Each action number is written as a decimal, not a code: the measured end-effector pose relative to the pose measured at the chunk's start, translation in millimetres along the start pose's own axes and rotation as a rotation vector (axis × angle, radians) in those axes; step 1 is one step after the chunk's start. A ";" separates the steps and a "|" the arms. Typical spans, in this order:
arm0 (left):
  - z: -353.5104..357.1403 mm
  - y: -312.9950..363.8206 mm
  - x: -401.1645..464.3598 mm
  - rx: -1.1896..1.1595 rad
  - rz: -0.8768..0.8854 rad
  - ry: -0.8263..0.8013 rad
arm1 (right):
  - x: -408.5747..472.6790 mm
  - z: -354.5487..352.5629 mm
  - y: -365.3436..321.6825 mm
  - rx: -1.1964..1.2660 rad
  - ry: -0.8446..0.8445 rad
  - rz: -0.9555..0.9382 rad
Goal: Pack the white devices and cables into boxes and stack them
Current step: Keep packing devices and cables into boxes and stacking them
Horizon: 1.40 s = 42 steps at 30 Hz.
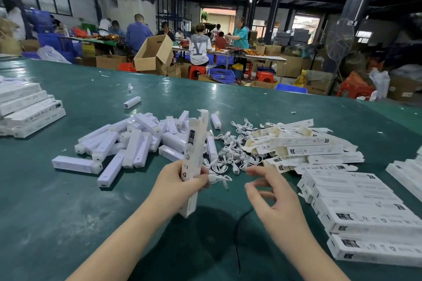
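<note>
My left hand [182,186] grips a long white box [194,157] held nearly upright, its top flap open; a coiled white cable [219,179] is pinched against the box by the same hand. My right hand [271,191] hovers just right of it with fingers loosely spread and holds nothing. Behind the box lies a heap of white devices [127,143]. Right of that is a tangle of white cables [233,153], then a pile of unfilled boxes [303,146].
Stacked boxes [365,214] lie in rows at the near right, another stack [27,107] at the far left. One lone device [132,102] sits further back on the green table [68,212]. Beyond the table, people work among cardboard cartons and blue crates.
</note>
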<state>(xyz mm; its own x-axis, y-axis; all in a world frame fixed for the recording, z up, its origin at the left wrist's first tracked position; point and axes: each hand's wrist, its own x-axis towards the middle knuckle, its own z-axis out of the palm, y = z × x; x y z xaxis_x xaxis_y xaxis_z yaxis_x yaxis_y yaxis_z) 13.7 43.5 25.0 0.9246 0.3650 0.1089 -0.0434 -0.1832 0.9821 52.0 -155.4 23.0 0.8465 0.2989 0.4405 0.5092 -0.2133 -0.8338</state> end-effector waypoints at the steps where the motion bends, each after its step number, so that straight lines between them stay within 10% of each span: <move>1: 1.6 2.5 -2.0 -0.073 -0.023 -0.059 | -0.9 1.3 0.4 0.032 -0.037 0.032; 10: 14.3 5.2 -10.4 -0.152 -0.054 -0.162 | -3.3 6.3 -10.0 0.448 -0.155 0.126; 20: 17.9 6.5 -12.6 -0.356 -0.096 -0.297 | -8.5 13.1 -5.2 -0.077 -0.048 -0.343; 34: 10.9 10.4 -14.5 -0.370 -0.197 -0.423 | 2.0 -1.3 -12.7 0.270 -0.168 0.135; 37: 10.9 8.5 -12.3 -0.193 -0.118 -0.262 | 5.6 -5.5 -11.6 0.289 -0.069 0.154; 42: -2.6 -3.6 -6.1 0.745 0.343 0.016 | 16.0 -22.4 -8.6 0.410 0.146 0.194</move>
<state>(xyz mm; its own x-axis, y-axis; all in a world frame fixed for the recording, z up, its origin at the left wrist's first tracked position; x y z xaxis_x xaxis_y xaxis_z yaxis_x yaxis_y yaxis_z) 7.3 44.3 21.2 0.9000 0.1899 0.3924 -0.0551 -0.8433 0.5346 64.6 -169.7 44.7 0.9477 0.1501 0.2818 0.2616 0.1409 -0.9548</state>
